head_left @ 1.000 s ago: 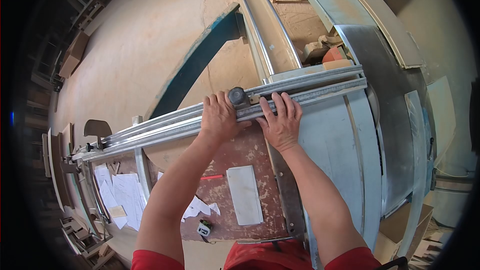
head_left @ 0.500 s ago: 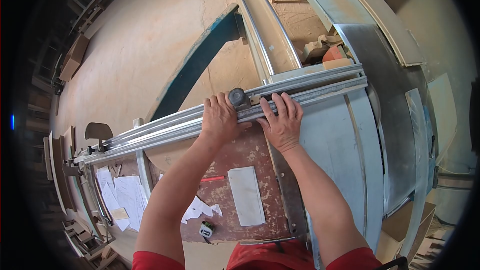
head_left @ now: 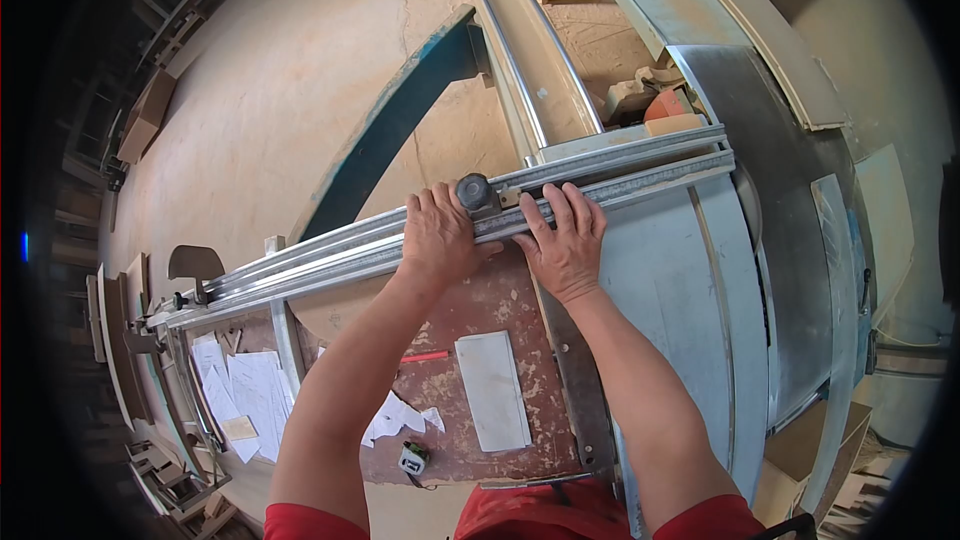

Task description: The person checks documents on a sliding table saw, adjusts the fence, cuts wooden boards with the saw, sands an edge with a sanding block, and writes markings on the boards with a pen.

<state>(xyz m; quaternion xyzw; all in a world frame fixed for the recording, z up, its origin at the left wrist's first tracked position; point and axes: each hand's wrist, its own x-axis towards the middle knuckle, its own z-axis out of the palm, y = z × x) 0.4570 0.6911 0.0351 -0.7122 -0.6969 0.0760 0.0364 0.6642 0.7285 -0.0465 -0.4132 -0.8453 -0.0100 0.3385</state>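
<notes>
Where the person leans in with both arms stretched forward, a long metal rail (head_left: 372, 243) lies across the worn reddish counter (head_left: 470, 315) and the pale blue machine table (head_left: 660, 280) beside it, its long axis slanting, left end nearer the body, right end farther out. The left hand (head_left: 438, 233) is closed around it, right beside a black knob (head_left: 474, 191); the right hand (head_left: 565, 245) grips just past that, fingers bent over the top, thumb at the near edge. Closer to the body lie a red pencil (head_left: 425, 356), a white folded sheet (head_left: 493, 392), papers (head_left: 258, 395) and a tape measure (head_left: 413, 457). Beyond the rail curves a teal arm (head_left: 385, 130).
</notes>
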